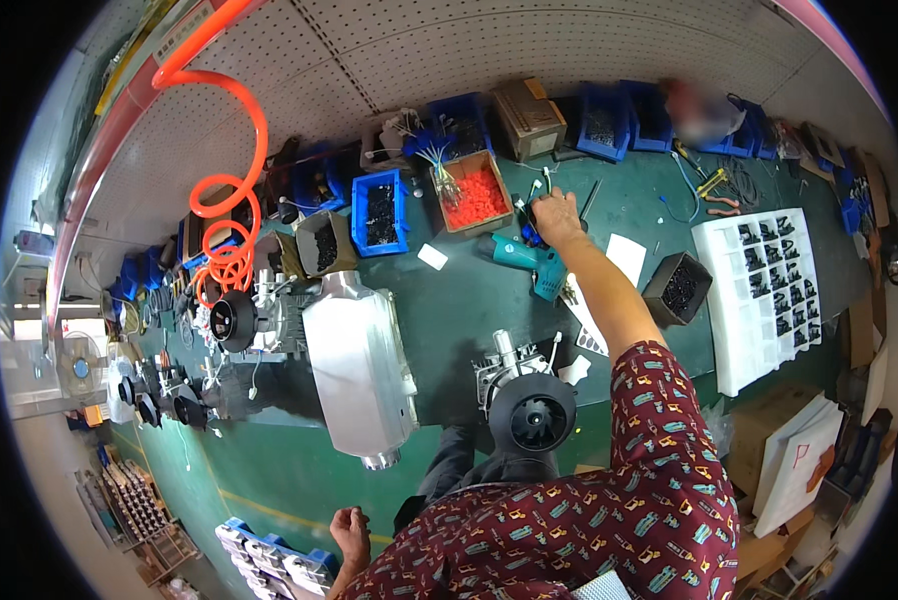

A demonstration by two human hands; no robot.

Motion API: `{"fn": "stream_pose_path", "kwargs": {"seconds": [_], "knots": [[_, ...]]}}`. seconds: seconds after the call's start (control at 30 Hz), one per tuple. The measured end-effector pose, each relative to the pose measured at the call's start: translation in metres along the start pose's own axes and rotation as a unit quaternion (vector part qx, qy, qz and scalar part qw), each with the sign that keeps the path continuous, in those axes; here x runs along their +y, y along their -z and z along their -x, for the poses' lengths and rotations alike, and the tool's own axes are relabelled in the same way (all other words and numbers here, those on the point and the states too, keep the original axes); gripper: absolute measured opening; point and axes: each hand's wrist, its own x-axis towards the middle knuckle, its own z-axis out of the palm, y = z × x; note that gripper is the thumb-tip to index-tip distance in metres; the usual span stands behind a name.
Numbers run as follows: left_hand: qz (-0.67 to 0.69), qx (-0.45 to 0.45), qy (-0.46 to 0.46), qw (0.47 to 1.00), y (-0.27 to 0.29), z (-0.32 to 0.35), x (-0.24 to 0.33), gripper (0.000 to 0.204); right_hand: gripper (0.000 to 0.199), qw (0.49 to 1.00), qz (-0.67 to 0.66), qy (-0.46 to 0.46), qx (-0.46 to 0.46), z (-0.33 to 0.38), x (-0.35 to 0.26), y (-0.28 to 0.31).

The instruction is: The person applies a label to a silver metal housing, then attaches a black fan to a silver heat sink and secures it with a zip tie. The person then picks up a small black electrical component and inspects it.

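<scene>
The right hand (556,217) reaches far across the green table (469,300), its fingers curled around a small dark part (535,213) with wires near the table's back edge; the grip hides what the part is. Just beside the hand lies a teal power screwdriver (525,258), and a box of orange pieces (476,195) stands near. The left hand (350,530) hangs low off the front edge, loosely curled and holding nothing. A black fan unit (531,408) sits at the front edge, and a white perforated wall (449,50) backs the bench.
</scene>
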Motion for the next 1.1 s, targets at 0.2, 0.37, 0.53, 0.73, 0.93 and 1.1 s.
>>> {"fn": "stream_pose_path", "kwargs": {"seconds": [0.2,0.37,0.53,0.73,0.93,1.1], "knots": [[0.020,-0.012,-0.002,1.000,-0.012,0.003,0.000,0.015,0.024,0.996,0.000,-0.012,-0.083,-0.011,-0.008,0.013],[0.031,-0.025,-0.163,0.986,-0.037,0.012,0.094,0.006,0.026,0.994,0.014,-0.005,-0.107,-0.011,-0.005,0.017],[0.080,-0.066,-0.235,0.967,-0.087,0.001,0.195,0.004,0.030,0.996,0.005,-0.009,-0.091,-0.010,-0.006,0.014],[0.082,-0.129,-0.192,0.969,-0.089,0.004,0.189,0.002,0.031,0.992,-0.030,-0.015,-0.121,-0.015,0.004,0.014],[0.087,-0.149,-0.183,0.968,-0.096,0.007,0.193,0.002,0.023,0.980,-0.154,-0.014,-0.127,-0.014,0.013,0.031],[0.003,-0.157,-0.227,0.961,-0.108,-0.012,0.228,0.008,0.016,0.716,-0.659,-0.116,0.200,0.015,0.018,0.056]]}}
